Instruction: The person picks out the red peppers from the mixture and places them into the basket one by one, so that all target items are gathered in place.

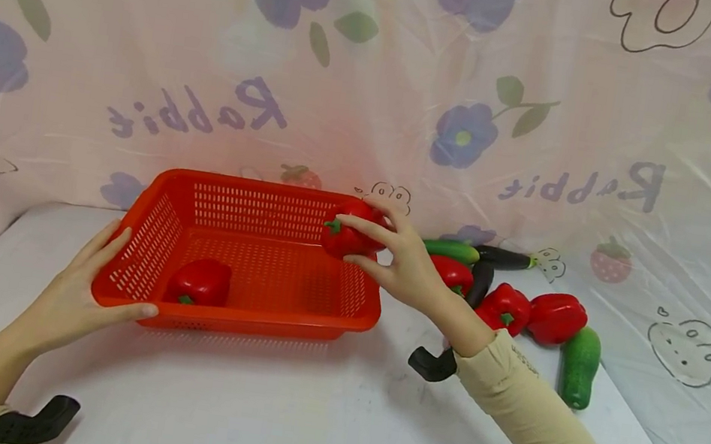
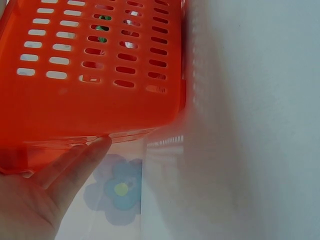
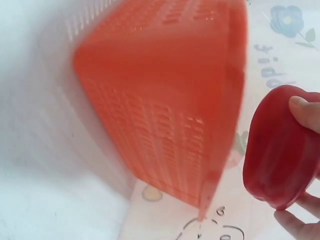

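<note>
A red bell pepper point(image 1: 354, 229) with a green stem is in my right hand point(image 1: 401, 259), pinched between thumb and fingers above the basket's right end. The right wrist view shows the pepper point(image 3: 280, 147) apart from the basket wall. My left hand point(image 1: 69, 288) rests against the left front corner of the red plastic basket point(image 1: 246, 319), its thumb by the front rim and its fingers, fairly straight, along the left side. In the left wrist view those fingers point(image 2: 75, 172) touch the basket's outer wall. Another red bell pepper point(image 1: 202, 282) lies inside, front left.
Right of the basket lie several red bell peppers point(image 1: 556, 318), a green cucumber point(image 1: 579, 367), another green vegetable point(image 1: 452, 250) and a dark eggplant point(image 1: 503, 258). My right arm partly covers this group. A printed curtain point(image 1: 359, 101) hangs behind the white table point(image 1: 273, 423).
</note>
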Tool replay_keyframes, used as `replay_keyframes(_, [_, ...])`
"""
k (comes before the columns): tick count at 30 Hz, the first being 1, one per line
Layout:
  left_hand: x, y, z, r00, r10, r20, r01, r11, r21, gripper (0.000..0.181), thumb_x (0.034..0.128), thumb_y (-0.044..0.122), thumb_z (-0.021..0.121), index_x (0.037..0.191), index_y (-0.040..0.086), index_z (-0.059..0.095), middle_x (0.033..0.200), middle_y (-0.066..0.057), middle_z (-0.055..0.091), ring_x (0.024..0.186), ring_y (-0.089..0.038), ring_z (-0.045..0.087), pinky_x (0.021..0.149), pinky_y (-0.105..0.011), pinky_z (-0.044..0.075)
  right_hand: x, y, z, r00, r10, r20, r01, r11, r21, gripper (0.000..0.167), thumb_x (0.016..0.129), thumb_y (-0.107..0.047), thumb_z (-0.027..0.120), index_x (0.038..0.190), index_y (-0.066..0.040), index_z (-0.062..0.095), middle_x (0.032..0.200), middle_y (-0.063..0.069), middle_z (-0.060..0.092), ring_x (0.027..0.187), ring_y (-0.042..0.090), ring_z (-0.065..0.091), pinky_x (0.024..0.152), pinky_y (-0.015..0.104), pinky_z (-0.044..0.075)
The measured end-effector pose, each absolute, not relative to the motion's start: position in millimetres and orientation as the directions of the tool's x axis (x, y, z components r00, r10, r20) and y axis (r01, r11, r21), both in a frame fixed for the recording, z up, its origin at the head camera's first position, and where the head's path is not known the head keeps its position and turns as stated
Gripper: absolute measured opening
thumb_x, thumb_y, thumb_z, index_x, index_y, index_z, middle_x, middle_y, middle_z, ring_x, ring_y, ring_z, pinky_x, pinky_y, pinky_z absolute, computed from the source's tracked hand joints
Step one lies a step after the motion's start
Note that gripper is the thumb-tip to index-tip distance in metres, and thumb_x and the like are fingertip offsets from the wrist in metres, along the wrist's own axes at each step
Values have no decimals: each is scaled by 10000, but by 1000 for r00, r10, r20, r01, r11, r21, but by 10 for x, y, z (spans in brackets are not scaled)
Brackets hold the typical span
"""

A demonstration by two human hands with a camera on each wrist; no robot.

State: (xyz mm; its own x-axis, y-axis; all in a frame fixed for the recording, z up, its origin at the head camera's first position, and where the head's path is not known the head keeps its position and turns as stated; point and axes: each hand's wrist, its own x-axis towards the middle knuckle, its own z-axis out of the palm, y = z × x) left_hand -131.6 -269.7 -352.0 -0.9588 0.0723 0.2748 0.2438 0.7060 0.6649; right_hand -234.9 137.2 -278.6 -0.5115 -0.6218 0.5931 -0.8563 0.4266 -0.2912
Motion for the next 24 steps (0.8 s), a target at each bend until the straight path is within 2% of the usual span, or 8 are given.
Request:
replay_keyframes(10, [-1302, -2692, -3536, -955, 74, 288, 256, 699, 668, 1138, 703, 294, 841, 1543, 68, 108, 1626, -71, -17, 1434, -478, 58, 969, -791, 162, -2288, 1231, -2934, -530, -681, 506, -848, 432, -307, 515, 793, -168, 783, 1281, -198, 620, 1418, 146, 427, 1291, 298, 442, 961, 456, 506])
replay_keyframes(17, [-1302, -2701, -3514, -956, 73, 284, 252, 698, 671, 1135, 709, 290, 839, 1546, 86, 100, 1628, -42, -24, 1437, -472, 53, 960, -797, 165, -2286, 1173, -2929, -507, -741, 440, -862, 421, -283, 492, 795, -178, 785, 1263, -212, 637, 1390, 154, 456, 1257, 296, 477, 940, 425, 519])
replay_keyframes(24, [-1309, -2706, -3522, -953, 77, 293, 263, 690, 675, 1140, 702, 280, 845, 1545, 79, 103, 1627, -44, -24, 1448, -450, 33, 1000, -783, 125, -2274, 1109, -2907, -547, -802, 242, -825, 466, -320, 517, 825, -191, 756, 1314, -244, 598, 1437, 128, 417, 1321, 283, 407, 955, 392, 516])
